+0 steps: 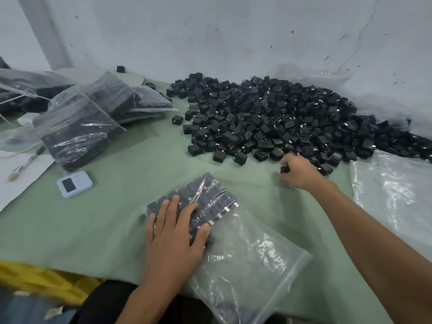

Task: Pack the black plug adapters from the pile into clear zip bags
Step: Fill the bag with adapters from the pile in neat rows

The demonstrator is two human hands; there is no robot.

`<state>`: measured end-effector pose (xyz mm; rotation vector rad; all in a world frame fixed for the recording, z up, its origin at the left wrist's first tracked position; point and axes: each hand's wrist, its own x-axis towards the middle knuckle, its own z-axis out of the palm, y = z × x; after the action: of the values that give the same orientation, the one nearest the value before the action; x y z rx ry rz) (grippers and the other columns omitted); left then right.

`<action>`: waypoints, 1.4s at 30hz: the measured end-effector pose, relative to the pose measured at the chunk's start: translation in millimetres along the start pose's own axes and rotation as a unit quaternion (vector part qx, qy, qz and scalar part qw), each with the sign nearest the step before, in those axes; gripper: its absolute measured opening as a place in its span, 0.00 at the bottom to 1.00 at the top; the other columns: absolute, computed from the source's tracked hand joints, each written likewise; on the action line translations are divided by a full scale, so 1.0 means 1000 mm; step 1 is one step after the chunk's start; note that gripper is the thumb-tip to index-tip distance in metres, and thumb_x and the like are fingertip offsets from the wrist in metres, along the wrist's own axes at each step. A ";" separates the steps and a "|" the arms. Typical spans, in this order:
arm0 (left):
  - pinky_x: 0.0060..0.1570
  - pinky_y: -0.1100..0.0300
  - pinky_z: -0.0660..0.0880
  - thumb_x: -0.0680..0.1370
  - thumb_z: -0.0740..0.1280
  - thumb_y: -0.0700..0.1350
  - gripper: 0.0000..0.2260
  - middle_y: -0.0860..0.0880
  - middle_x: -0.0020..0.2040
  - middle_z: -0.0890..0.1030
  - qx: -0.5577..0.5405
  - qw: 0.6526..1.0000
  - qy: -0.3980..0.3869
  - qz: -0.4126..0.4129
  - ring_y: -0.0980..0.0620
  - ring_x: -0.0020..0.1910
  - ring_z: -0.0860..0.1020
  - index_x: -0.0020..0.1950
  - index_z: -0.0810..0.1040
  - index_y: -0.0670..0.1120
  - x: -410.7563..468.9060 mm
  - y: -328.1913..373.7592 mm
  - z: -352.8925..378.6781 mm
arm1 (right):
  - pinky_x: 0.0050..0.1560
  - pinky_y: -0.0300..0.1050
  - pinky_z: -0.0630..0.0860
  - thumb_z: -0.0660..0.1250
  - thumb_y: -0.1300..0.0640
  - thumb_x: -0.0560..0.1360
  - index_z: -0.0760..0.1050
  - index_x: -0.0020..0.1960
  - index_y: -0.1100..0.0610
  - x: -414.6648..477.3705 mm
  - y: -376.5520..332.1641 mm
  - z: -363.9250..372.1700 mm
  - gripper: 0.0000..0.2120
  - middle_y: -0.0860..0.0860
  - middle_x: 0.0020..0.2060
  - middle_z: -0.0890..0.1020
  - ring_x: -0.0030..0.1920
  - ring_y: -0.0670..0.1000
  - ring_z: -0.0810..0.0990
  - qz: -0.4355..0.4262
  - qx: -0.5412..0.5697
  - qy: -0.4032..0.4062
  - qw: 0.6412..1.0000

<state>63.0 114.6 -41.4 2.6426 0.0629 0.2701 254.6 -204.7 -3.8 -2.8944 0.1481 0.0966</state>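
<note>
Head view: one grip pins a part-filled bag while the other holds an adapter at the pile's edge.

On the green worktop (131, 174) the left grip (174, 232) lies flat with straight, spread fingers, pressing on the clear zip bag (245, 260). It holds nothing, and rows of packed adapters (210, 195) sit under and just beyond its fingertips at the bag's far end. The right grip (298, 171) is curled round a single black plug adapter (284, 170), touching the near edge of the big loose pile (280, 120) that spreads against the wall. Filled bags (77, 129) are stacked at far left, with a small white device (74, 184) near them. Empty clear bags (392, 190) lie at far right, beside the pile.
</note>
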 end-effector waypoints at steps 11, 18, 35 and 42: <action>0.75 0.53 0.36 0.80 0.55 0.64 0.24 0.51 0.82 0.52 -0.018 1.000 -0.010 0.011 0.53 0.80 0.45 0.76 0.63 0.60 0.002 -0.002 0.002 | 0.40 0.44 0.83 0.70 0.56 0.71 0.83 0.49 0.55 -0.235 0.032 -0.048 0.08 0.51 0.41 0.82 0.37 0.49 0.82 0.017 0.612 0.017 0.791; 0.76 0.51 0.37 0.81 0.55 0.63 0.23 0.51 0.82 0.52 -0.013 1.000 -0.021 0.011 0.52 0.80 0.44 0.75 0.62 0.61 0.004 -0.003 0.003 | 0.31 0.38 0.73 0.67 0.53 0.71 0.84 0.53 0.55 -0.343 0.007 -0.010 0.13 0.59 0.27 0.76 0.28 0.56 0.76 0.048 0.528 -0.157 0.834; 0.76 0.50 0.38 0.80 0.56 0.64 0.22 0.50 0.82 0.53 -0.014 1.000 -0.010 0.018 0.52 0.80 0.46 0.74 0.63 0.61 0.006 -0.006 0.007 | 0.49 0.51 0.83 0.68 0.62 0.78 0.85 0.43 0.60 -0.248 -0.103 0.057 0.08 0.58 0.45 0.86 0.46 0.55 0.86 0.093 0.770 -0.092 0.625; 0.76 0.49 0.38 0.80 0.55 0.64 0.23 0.50 0.82 0.53 -0.015 1.000 -0.010 0.022 0.52 0.80 0.45 0.74 0.63 0.61 0.006 -0.007 0.008 | 0.54 0.45 0.79 0.65 0.61 0.78 0.79 0.51 0.47 -0.225 -0.122 0.074 0.10 0.46 0.47 0.83 0.51 0.48 0.82 -0.062 0.476 0.032 0.877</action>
<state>70.7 117.6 -50.2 2.6191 -0.0059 0.2583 40.5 -47.9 -29.1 -1.9074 0.0065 -0.0800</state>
